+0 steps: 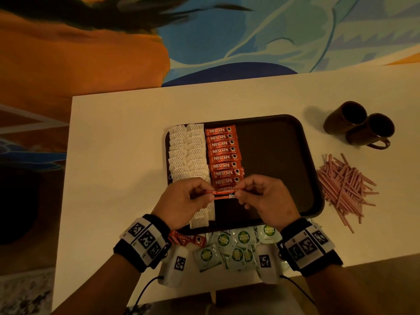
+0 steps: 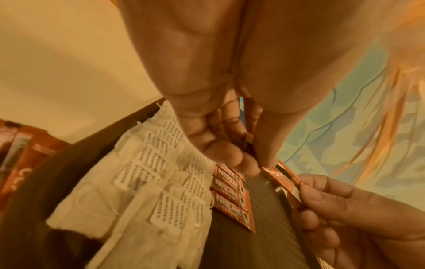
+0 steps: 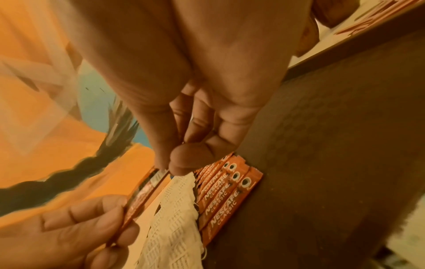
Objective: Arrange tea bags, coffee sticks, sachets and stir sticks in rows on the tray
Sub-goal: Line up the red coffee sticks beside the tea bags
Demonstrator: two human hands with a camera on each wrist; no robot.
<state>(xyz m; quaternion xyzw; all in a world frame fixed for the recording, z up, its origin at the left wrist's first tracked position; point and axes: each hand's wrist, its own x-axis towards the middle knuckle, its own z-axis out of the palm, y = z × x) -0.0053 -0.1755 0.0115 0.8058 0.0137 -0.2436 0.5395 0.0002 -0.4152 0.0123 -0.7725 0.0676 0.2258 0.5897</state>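
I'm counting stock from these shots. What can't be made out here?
- Coffee sticks: head view, the hands cover the row's near end.
- Tea bags: left hand hides some.
- Sachets: wrist cameras cover part.
- Stir sticks: piled, too small to count.

The right half of the tray (image 1: 272, 155) is bare dark floor, open from its far rim down to the near rim. Its left half is filled by tea bags (image 1: 187, 153) and a column of coffee sticks (image 1: 223, 155). Both hands, left hand (image 1: 181, 201) and right hand (image 1: 266, 198), block the lower middle. At right, two mugs (image 1: 359, 126) and a heap of stir sticks (image 1: 345, 187) crowd the table (image 1: 118, 137); sachets (image 1: 229, 248) line the near edge. The table's left side lies open.
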